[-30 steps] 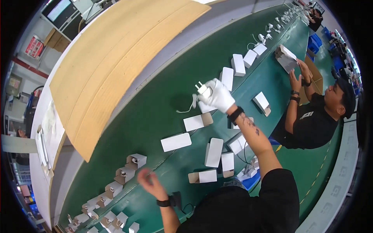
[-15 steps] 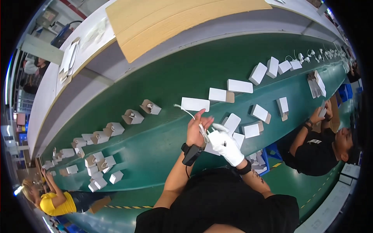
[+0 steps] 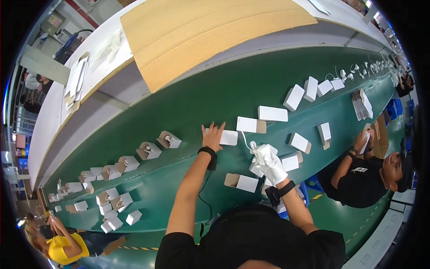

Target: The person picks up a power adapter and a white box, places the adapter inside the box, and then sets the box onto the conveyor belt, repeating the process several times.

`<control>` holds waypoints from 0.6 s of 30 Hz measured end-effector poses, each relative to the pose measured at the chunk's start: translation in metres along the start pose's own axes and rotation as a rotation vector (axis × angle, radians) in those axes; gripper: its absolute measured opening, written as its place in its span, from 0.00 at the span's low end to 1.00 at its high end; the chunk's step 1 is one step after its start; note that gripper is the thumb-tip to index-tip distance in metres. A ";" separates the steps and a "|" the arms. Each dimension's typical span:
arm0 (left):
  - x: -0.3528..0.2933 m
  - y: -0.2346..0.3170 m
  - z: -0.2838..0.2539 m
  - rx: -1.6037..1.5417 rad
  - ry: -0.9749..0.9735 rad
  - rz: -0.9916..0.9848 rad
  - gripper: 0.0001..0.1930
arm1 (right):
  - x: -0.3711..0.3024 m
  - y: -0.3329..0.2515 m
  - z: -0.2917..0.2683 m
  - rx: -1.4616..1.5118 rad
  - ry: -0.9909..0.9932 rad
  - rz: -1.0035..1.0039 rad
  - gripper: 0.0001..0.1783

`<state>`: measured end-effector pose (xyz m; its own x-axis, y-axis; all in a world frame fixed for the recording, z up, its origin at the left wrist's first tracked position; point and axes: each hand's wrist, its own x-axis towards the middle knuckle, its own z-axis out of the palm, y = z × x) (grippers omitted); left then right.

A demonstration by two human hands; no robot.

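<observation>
My left hand reaches over the green work surface with its fingers spread. It touches the left end of a white box lying flat. My right hand, in a white glove, is closed around a white cable; a loose end of it sticks up towards the row of boxes, and the rest is hidden by the fingers. Just beyond, another white box shows a brown flap. Nearer to me, a white box with an open brown end lies below my right hand, and several more are partly covered by it.
Open boxes with white items inside stand in a line to the left. White cabled pieces lie at the far right. A cardboard sheet overhangs the back shelf. One co-worker sits right, another in yellow left.
My left hand has let go of the cable and moved left to the white box. The right hand has moved slightly right, keeping the cable. A flapped box now shows in front of me.
</observation>
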<state>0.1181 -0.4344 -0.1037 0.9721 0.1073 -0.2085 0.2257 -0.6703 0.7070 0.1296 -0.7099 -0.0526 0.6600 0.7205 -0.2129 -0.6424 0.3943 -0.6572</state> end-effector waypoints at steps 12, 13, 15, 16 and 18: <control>-0.048 0.048 -0.011 -0.569 -0.177 0.262 0.42 | 0.050 -0.049 0.040 -1.524 -0.443 -0.112 0.20; -0.050 0.052 -0.006 -0.437 -0.099 0.337 0.41 | 0.046 -0.046 0.050 -1.526 -0.443 -0.110 0.20; -0.056 0.057 -0.001 -0.306 -0.026 0.415 0.41 | 0.037 -0.036 0.070 -2.151 -0.337 -0.151 0.17; -0.061 0.059 0.004 -0.400 0.015 0.384 0.40 | 0.034 -0.035 0.073 -2.462 -0.260 -0.173 0.16; -0.066 0.064 0.011 -0.586 0.094 0.319 0.39 | 0.036 -0.042 0.063 -2.305 -0.345 -0.306 0.16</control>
<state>0.0674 -0.4922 -0.0518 0.9924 0.0513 0.1119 -0.1015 -0.1733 0.9796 0.1558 -0.6640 0.0129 0.3934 0.9169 -0.0669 0.9099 -0.3988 -0.1142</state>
